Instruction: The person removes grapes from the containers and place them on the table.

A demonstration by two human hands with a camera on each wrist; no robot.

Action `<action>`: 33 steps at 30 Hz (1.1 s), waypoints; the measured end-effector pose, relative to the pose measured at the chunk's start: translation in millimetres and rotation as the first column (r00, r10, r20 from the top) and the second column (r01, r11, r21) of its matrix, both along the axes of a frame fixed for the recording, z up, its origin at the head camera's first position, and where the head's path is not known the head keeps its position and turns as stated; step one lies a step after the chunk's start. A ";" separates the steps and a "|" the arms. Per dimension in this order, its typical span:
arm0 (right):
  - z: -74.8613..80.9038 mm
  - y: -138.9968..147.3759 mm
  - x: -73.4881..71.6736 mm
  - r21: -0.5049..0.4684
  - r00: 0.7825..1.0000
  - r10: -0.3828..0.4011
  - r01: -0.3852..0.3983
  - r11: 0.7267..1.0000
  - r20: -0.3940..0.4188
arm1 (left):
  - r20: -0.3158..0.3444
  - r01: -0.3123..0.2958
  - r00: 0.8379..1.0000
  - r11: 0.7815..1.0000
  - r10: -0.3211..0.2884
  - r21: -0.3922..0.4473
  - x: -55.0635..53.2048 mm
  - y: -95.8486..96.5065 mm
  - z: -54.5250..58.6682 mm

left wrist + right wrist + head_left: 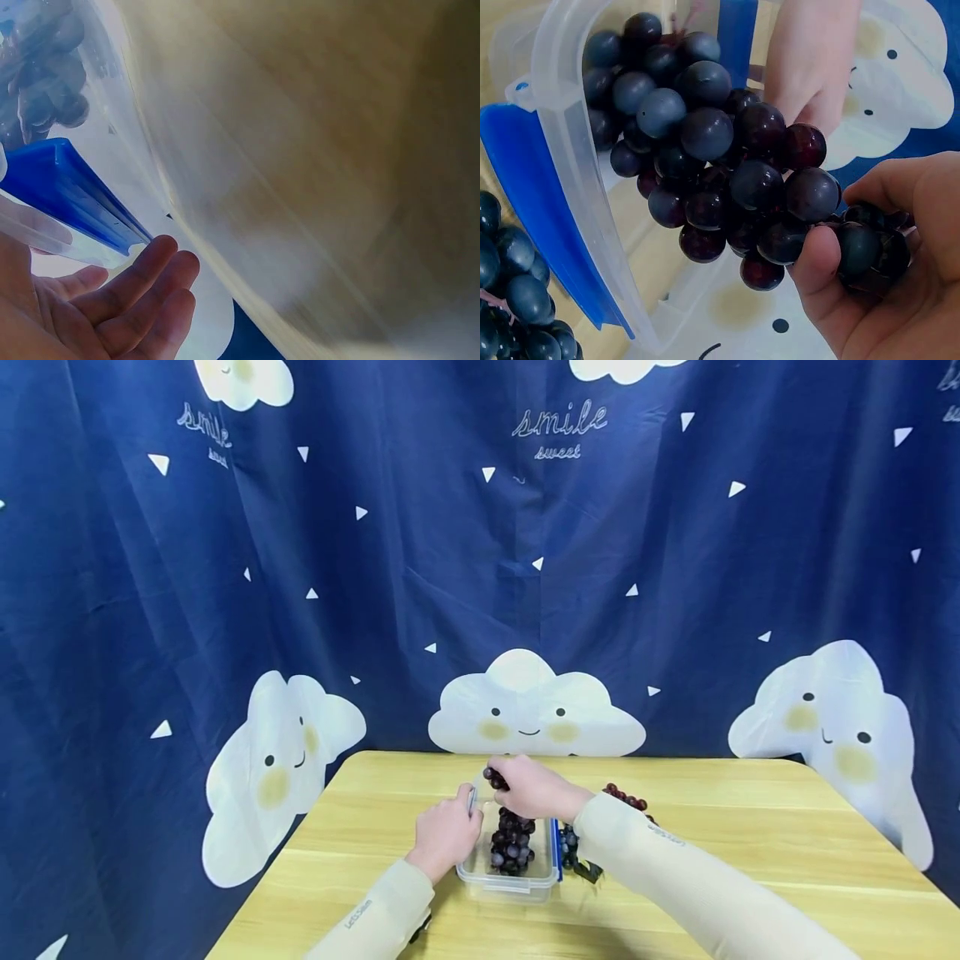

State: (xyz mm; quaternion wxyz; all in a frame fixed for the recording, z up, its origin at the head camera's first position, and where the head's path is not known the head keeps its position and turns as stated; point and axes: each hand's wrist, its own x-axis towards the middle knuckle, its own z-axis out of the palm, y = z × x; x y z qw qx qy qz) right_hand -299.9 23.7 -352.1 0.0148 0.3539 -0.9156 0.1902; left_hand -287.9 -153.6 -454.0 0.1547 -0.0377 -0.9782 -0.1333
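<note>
A bunch of dark purple grapes (513,847) (705,135) hangs over and into a clear plastic container (504,887) with blue side clips (64,187). My right hand (534,787) (885,262) grips the bunch's upper end, thumb and fingers curled round several grapes. Whether all the grapes there form one bunch, I cannot tell. At the container's left rim my left hand (448,831) (120,307) holds the edge by a clip. In the left wrist view one finger shows behind the translucent plastic, while the others extend loosely beside the clip.
Right of the container lies a bunch of blue-black grapes (568,843) (517,277), partly behind my right sleeve. Red grapes (626,797) lie farther back. The wooden table (750,843) ends at a dark blue curtain (420,543) printed with clouds.
</note>
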 end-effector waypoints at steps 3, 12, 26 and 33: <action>2.6 2.0 -0.7 -0.001 1.000 -0.012 0.012 1.000 0.002 | 0.002 0.001 1.000 1.000 -0.001 -0.002 -0.7 -0.1 0.4; 10.6 9.4 -2.1 -0.040 0.999 0.009 -0.010 0.999 -0.031 | 0.004 0.014 1.000 1.000 -0.014 0.003 -1.2 -0.4 0.3; 33.6 20.7 -2.7 -0.081 0.998 0.006 -0.010 0.997 -0.055 | 0.019 0.015 1.000 1.000 -0.015 0.025 -1.0 -1.2 0.3; 48.2 27.1 -2.9 -0.117 0.995 -0.008 -0.003 0.993 -0.098 | 0.011 0.017 1.000 1.000 -0.017 0.019 -0.4 -1.8 -0.4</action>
